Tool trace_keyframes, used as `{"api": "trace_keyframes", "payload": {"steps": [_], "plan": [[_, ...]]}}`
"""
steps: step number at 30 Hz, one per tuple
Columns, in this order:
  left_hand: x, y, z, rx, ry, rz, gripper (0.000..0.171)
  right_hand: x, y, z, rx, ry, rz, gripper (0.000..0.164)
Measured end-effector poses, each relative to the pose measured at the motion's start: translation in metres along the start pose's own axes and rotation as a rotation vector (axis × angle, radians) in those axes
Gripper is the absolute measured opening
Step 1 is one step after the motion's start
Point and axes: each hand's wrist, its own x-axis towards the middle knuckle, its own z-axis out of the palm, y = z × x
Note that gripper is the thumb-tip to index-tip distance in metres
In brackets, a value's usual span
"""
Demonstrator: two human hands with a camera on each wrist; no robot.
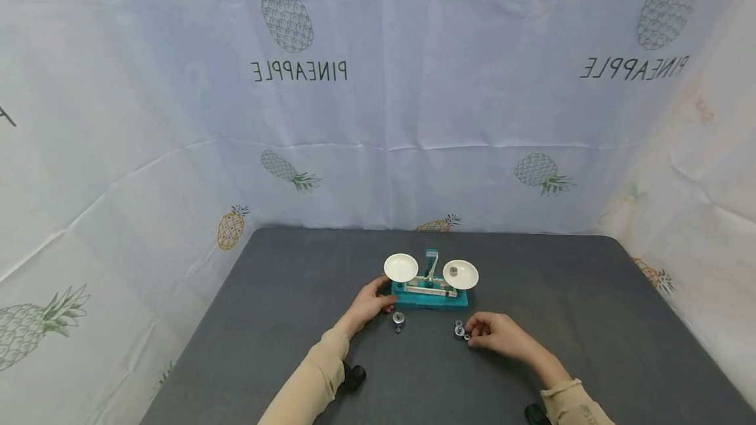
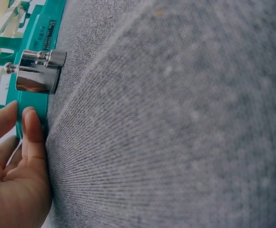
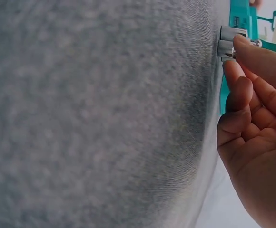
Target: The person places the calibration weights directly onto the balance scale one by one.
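A balance scale with a teal base (image 1: 429, 300) and two white pans stands on the table. A metal weight (image 1: 453, 271) sits in its right pan (image 1: 469, 275); the left pan (image 1: 401, 267) looks bare and higher. My left hand (image 1: 367, 303) holds the left end of the base, thumb in front. Close by it stand a large chrome weight (image 2: 35, 73) and a smaller one (image 2: 57, 58). In front of the scale's right end, my right hand (image 1: 499, 333) pinches a small weight (image 1: 466, 336) between thumb and finger, beside other metal weights (image 3: 232, 33).
The dark grey table (image 1: 283, 359) reaches back to a white curtain (image 1: 413, 103) printed with pineapples, which also hangs along both sides. A black wrist device (image 1: 354, 377) shows by the left sleeve, another (image 1: 536, 414) by the right.
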Motion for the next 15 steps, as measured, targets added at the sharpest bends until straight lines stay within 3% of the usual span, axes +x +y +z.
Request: {"api": "trace_keyframes", "payload": {"steps": [15], "plan": [[0.0003,-0.0001,0.0002,-0.006,-0.007,-0.007,0.053,-0.0009,0.0032,0.0067,0.011,-0.011,0.018,0.013]]}}
